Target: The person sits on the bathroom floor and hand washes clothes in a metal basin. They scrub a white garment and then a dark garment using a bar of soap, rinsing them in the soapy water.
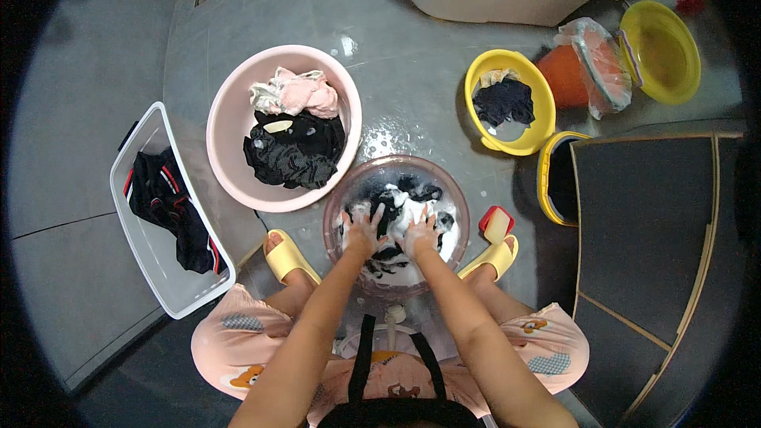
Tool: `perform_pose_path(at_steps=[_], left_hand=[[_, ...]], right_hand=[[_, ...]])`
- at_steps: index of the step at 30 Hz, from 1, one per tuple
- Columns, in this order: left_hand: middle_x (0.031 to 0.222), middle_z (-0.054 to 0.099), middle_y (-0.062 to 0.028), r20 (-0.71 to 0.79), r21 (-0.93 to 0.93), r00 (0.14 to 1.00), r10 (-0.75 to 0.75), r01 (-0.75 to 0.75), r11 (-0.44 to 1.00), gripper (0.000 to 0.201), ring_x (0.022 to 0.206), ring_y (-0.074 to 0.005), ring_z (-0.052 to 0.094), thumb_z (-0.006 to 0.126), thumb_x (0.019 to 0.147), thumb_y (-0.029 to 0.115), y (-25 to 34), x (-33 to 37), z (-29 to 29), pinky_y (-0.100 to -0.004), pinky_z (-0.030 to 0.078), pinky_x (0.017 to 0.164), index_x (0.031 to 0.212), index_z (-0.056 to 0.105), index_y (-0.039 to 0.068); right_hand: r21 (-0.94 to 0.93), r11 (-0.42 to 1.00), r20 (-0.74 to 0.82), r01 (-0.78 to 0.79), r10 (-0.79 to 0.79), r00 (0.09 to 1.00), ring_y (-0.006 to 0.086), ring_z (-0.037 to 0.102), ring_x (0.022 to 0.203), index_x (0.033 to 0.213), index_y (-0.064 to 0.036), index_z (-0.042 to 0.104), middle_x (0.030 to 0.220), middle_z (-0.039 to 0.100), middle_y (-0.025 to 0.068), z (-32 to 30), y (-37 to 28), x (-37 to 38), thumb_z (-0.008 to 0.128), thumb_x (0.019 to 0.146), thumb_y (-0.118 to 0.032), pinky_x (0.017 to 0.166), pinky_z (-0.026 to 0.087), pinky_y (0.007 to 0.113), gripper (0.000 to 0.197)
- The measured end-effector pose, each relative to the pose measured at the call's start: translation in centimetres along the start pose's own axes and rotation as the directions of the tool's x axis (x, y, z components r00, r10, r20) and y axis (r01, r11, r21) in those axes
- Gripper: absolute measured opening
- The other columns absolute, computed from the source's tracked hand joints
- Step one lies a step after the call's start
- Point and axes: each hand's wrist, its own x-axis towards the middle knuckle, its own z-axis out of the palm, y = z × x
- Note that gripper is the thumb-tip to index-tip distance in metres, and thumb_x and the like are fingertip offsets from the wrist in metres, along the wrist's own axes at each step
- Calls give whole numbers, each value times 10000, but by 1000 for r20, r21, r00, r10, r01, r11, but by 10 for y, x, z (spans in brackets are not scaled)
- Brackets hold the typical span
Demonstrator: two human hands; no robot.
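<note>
Between my feet stands a see-through brownish basin [464, 230] with wet black clothes [388, 219] under white suds [408, 271]. My left hand [363, 231] rests on the clothes at the basin's left, fingers spread and foam on them. Beside it, my right hand [422, 232] lies on the sudsy clothes at the right, its fingers also apart. Neither hand is closed around anything. Suds hide parts of the fabric, so the kind of garment cannot be told.
A pink tub [218, 150] at the left holds black and pale pink clothes; a white basket [162, 289] with dark clothes stands beyond it. A red scrub brush [497, 223] lies by my right slipper [503, 257]. Yellow basin [519, 147], bucket [545, 182] and dark cabinet [642, 222] stand right.
</note>
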Motion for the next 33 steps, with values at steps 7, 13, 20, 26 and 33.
perform_pose_path(at_steps=[7,13,20,26,33], left_hand=[[1260,393,-132,-129,-290,990,-59,19,957,675,1169,-306,358,505,722,503,-9,44,37,-472,214,981,1257,339,127],[1088,506,-146,-223,-441,955,-196,80,894,552,1007,-341,480,651,651,328,-14,56,42,-424,364,866,1111,475,79],[1055,542,-166,-262,-696,931,-253,-1,718,484,974,-314,515,609,725,359,-25,11,-16,-401,411,793,1076,472,57],[883,597,-175,-207,-951,851,-482,-59,303,473,843,-299,558,454,826,434,0,-21,23,-353,417,730,928,576,-12],[749,574,-31,183,-735,774,-606,-302,-607,375,655,-139,498,505,838,330,49,-67,28,-267,392,625,812,595,-33]], right_hand=[[-21,998,126,60,-57,990,330,428,1102,1215,-65,413,1230,400,217,10,8,28,463,769,-469,889,365,391,603],[195,956,269,217,-265,926,307,428,1116,1244,-60,373,1224,417,209,37,49,49,476,775,-427,939,330,362,604],[374,857,-536,354,-112,837,332,491,965,1100,-100,447,1084,489,185,39,48,8,536,654,-9,848,387,336,464],[678,689,-516,257,196,834,308,552,809,866,-70,561,827,572,166,67,39,-47,585,615,-65,746,428,328,253],[776,631,97,9,-133,986,312,569,835,681,-31,636,872,596,225,37,41,-53,467,689,-618,779,399,345,611]])
